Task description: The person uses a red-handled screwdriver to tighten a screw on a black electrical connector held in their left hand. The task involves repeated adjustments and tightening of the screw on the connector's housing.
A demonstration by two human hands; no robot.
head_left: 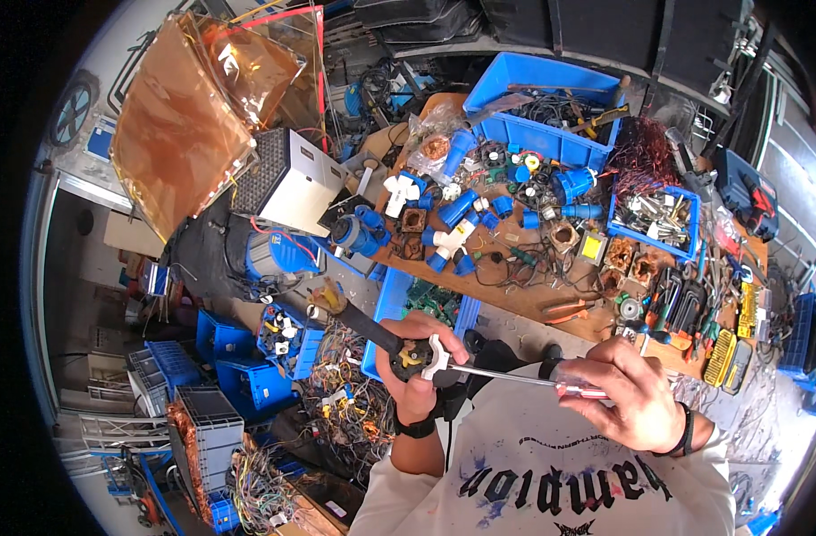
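Observation:
My left hand (414, 394) grips a black connector housing (406, 362) with a yellow part inside, a white clamp piece (437, 356) at its right side and a thick black cable (372, 330) running up-left to frayed coloured wire ends (329, 297). My right hand (631, 397) is closed on a screwdriver (576, 388), whose long metal shaft reaches left horizontally to the white clamp. Whether the tip sits in a screw is too small to tell.
A cluttered wooden bench (506, 299) holds blue sockets (457, 210), hand tools (685, 313), a large blue crate (542, 125) and a bin of metal parts (654, 223). Below are a blue tray (466, 317), tangled wires (341, 393) and stacked crates (243, 384). Copper-coloured bags (180, 129) hang upper left.

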